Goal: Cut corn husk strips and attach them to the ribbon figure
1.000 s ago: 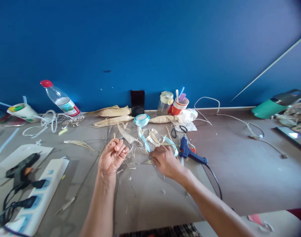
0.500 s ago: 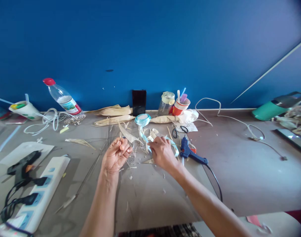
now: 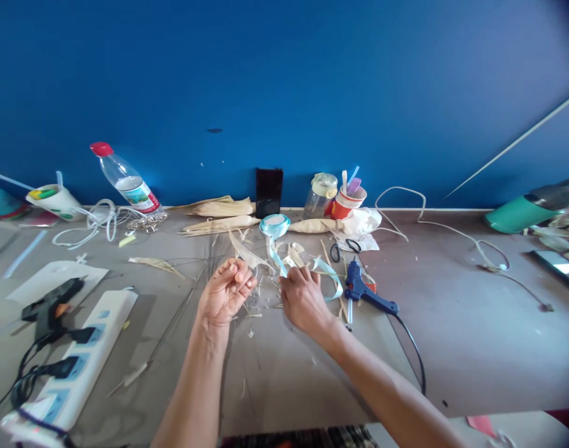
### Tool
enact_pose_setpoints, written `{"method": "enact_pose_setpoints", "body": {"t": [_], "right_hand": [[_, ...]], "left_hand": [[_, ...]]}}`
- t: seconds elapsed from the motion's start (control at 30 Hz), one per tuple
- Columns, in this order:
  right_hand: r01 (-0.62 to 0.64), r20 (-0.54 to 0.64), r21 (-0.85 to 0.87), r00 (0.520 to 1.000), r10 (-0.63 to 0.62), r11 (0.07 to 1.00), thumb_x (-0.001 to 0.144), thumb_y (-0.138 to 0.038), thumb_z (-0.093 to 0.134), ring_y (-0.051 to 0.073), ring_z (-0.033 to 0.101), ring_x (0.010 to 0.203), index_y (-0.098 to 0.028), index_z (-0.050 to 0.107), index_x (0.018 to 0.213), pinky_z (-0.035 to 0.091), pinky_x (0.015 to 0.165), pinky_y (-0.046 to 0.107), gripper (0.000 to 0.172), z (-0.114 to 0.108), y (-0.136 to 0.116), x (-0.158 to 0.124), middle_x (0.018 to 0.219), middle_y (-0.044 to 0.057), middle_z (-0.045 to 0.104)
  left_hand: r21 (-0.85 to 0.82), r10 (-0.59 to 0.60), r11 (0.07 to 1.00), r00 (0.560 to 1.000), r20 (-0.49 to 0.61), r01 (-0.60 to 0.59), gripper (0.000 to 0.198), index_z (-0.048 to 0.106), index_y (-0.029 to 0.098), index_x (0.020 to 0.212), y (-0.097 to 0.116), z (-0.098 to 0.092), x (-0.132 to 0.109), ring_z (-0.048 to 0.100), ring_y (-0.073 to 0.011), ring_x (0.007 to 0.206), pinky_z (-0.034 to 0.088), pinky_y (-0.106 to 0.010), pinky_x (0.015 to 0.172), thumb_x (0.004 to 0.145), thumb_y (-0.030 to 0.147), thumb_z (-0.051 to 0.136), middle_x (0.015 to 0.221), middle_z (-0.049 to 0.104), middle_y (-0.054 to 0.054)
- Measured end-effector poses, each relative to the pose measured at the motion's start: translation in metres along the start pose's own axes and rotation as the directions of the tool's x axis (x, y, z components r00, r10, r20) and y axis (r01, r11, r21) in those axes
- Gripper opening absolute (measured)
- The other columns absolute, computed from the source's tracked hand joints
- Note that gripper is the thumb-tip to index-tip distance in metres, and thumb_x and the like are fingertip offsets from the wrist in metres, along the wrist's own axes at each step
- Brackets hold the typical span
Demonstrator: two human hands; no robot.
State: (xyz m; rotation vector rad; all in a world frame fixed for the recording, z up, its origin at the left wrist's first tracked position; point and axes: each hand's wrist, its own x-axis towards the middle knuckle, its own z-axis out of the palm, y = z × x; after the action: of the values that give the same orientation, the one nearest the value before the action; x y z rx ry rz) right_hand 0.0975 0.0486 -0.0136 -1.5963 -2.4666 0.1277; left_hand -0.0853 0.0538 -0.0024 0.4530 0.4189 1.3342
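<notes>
Pale-blue ribbon (image 3: 277, 259) at twelve o'clock reaches the right hand (image 3: 305, 298), its grip unclear, now drawn nearer the left hand (image 3: 227, 291), pinched closed, suggesting close two-handed work.

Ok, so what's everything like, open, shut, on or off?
Blue ribbon: partly unwound
Left hand: fingers curled
Right hand: fingers bent over the ribbon
Blue glue gun: lying down; power unclear
Power strip: plugs in
Red-capped bottle: closed
Clear jar: closed
Black phone: upright, screen dark
Red cup: upright, holding things
Left-side white cable: coiled
</notes>
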Motion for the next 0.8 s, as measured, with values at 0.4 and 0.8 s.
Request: {"method": "enact_pose_setpoints", "body": {"t": [0.4, 0.8], "right_hand": [[-0.005, 0.020, 0.131, 1.000, 0.003, 0.991, 0.087, -0.024, 0.051, 0.021, 0.046, 0.091, -0.021, 0.068, 0.085, 0.025, 0.076, 0.034, 0.017, 0.005, -0.010, -0.025, 0.090, 0.005, 0.058], [-0.136, 0.110, -0.050, 0.984, 0.141, 0.989, 0.085, -0.014, 0.045, 0.026, 0.051, 0.096, -0.015, 0.066, 0.084, 0.028, 0.086, 0.040, 0.021, 0.012, -0.035, 0.013, 0.094, 0.011, 0.063]], "left_hand": [[0.007, -0.012, 1.000, 1.000, -0.001, 0.012, 0.012, 0.061, 0.013, 0.065, -0.001, 0.000, -0.001, 0.031, -0.0021, 0.045, 0.040, -0.021, 0.059, 0.068, 0.015, 0.073, 0.058, 0.051, 0.005], [0.002, -0.037, 0.999, 0.999, 0.006, 0.037, 0.011, 0.064, 0.013, 0.074, -0.004, 0.000, -0.001, 0.033, -0.0015, 0.045, 0.039, -0.021, 0.060, 0.068, 0.016, 0.073, 0.057, 0.052, 0.005]]}}
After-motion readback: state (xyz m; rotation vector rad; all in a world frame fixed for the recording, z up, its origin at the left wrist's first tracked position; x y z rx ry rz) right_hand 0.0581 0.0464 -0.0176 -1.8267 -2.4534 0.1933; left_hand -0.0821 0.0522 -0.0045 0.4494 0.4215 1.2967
